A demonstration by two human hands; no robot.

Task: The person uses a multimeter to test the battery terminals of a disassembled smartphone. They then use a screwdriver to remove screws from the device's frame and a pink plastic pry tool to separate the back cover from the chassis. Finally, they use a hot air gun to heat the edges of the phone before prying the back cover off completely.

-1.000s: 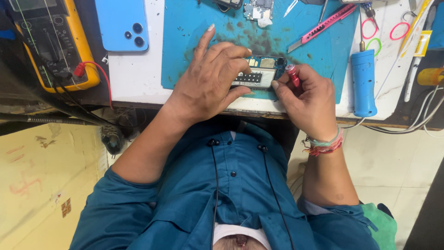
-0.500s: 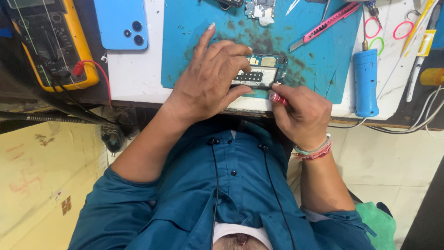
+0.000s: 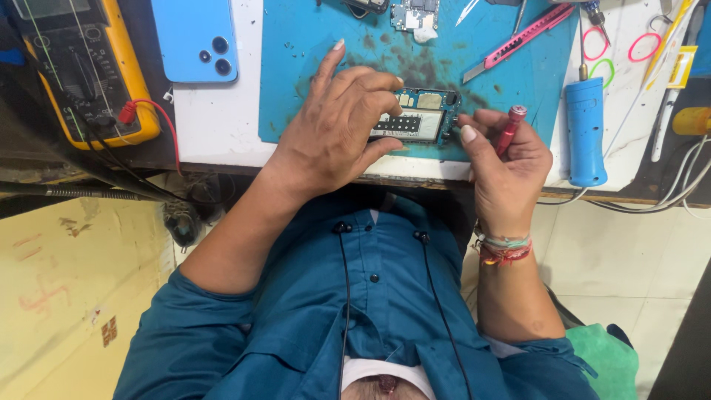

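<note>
- Right hand (image 3: 507,167) curled around a red tool (image 3: 508,127), tip end up, thumb just beside the board (image 3: 418,117).
- Left hand (image 3: 337,126) half-closed, fingertips pinning that board flat on the blue mat (image 3: 311,44).
- Board lies long axis left-to-right, directly left of the right hand, between both hands.
- Left hand covers it; the right only touches its end.
</note>
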